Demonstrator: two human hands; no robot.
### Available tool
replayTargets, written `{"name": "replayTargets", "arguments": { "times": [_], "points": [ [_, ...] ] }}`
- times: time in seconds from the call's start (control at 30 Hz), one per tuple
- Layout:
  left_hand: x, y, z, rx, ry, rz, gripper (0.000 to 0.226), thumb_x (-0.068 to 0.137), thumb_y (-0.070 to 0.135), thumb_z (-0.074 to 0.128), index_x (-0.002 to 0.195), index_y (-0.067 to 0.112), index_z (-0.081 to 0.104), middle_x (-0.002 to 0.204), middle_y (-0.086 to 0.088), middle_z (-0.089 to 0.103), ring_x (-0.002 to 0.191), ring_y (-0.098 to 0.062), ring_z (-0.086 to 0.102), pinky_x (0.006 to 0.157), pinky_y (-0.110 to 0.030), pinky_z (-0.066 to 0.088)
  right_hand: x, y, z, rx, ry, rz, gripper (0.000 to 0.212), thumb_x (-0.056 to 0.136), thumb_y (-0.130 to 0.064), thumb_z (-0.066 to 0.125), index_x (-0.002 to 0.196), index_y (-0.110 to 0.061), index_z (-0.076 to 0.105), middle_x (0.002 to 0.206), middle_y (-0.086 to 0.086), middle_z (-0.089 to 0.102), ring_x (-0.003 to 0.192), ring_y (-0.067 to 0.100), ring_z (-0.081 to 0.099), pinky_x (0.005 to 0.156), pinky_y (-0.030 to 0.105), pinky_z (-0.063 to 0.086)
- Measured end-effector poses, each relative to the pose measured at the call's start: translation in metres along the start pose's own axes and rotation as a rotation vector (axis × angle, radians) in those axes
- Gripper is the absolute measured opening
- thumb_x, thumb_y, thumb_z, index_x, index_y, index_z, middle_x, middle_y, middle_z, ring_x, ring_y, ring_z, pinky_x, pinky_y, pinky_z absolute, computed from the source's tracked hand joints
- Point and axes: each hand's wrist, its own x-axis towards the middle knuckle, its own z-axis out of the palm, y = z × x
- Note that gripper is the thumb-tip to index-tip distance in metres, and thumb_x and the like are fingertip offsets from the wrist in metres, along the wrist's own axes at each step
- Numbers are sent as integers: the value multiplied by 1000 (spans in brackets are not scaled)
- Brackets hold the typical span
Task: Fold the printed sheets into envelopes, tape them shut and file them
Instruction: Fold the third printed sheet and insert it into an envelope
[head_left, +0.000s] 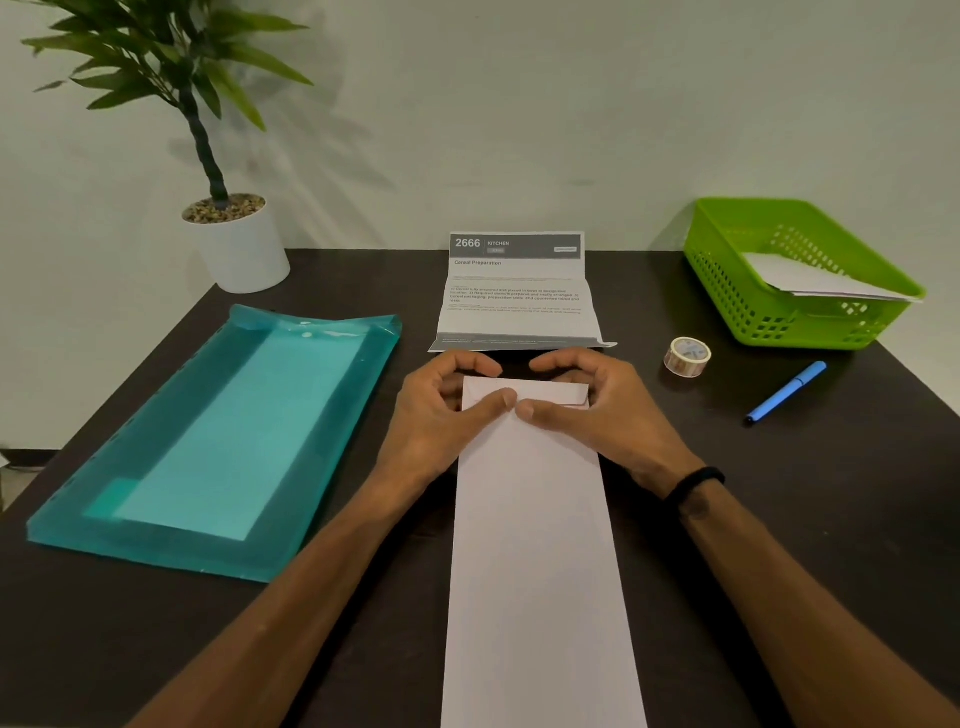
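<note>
A long white sheet, folded into a narrow strip, lies lengthwise on the dark table in front of me. Its far end is turned over into a short flap. My left hand and my right hand hold that end, with both thumbs pressing on the flap and meeting at its middle. The fingers of both hands curl round the far edge. Beyond my hands lies a printed sheet, creased and partly unfolded, with the heading "2666 Kitchen".
A teal plastic folder lies flat on the left. A roll of tape and a blue pen lie on the right. A green basket at the back right holds white paper. A potted plant stands back left.
</note>
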Motion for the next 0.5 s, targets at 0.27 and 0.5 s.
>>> {"name": "replayTargets", "arguments": {
  "times": [0.27, 0.5],
  "points": [
    [3, 3, -2, 53, -22, 23, 39, 85, 31, 83, 119, 40, 66, 118, 26, 64, 105, 0, 67, 79, -17, 58, 0, -3, 0, 90, 10, 17, 48, 79, -20, 91, 121, -29, 70, 108, -1, 78, 94, 21, 78, 81, 43, 66],
    [5, 2, -9, 0, -6, 1, 44, 85, 26, 84, 123, 38, 66, 118, 9, 73, 100, -10, 74, 77, -25, 62, 4, 1, -4, 168, 50, 76, 44, 86, -11, 85, 120, -31, 66, 101, 18, 78, 92, 33, 78, 87, 59, 62]
  ]
}}
